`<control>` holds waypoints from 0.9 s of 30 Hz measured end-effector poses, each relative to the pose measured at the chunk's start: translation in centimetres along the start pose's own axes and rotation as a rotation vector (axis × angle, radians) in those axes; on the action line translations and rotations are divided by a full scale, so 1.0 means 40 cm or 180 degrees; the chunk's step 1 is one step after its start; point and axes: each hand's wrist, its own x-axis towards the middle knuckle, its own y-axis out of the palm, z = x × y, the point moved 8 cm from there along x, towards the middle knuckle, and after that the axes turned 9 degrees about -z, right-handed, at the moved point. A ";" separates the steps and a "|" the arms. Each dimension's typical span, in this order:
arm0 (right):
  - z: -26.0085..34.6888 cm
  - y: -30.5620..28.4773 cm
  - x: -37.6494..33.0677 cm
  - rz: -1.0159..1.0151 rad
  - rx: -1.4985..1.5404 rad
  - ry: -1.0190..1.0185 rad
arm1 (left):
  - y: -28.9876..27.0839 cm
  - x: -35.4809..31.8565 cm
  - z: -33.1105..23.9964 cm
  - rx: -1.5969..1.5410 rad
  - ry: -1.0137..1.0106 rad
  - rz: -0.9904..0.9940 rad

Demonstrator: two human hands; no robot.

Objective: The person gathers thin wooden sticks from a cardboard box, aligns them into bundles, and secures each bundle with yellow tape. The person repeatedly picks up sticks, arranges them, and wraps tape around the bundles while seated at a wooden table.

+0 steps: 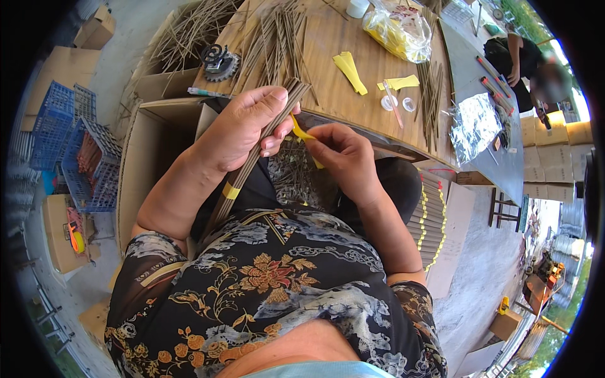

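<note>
My left hand [249, 120] is closed around a bundle of thin brown sticks [247, 167], which look like incense sticks. The bundle slants from the table edge down toward my lap. Low on the bundle sits a yellow paper band [231, 190]. Between the thumb and fingers of my right hand [345, 154] is a yellow paper strip [300, 130]. Its other end reaches the bundle beside my left fingers, where part of it is hidden.
The wooden table [321, 75] carries loose sticks [277, 44], yellow paper strips [350, 72] and a plastic bag [403, 31]. A cardboard box [151, 157] stands at my left, banded bundles [428, 220] at my right. Another person [513, 57] is at the far right.
</note>
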 end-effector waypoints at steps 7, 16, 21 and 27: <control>0.137 -0.004 -0.048 -0.0426 -0.1380 -0.1667 | 0.057 -0.016 0.015 0.0286 -0.0040 0.0153; 0.185 -0.037 -0.089 -0.0438 -0.2056 -0.2689 | 0.090 -0.034 0.057 0.0734 -0.0104 0.0281; 0.094 -0.045 -0.079 -0.0254 -0.0958 -0.1151 | 0.083 -0.031 0.055 0.0737 -0.0066 0.0156; 0.067 -0.054 -0.093 0.0255 0.0359 0.0076 | 0.058 -0.048 0.066 0.1016 -0.0040 0.0029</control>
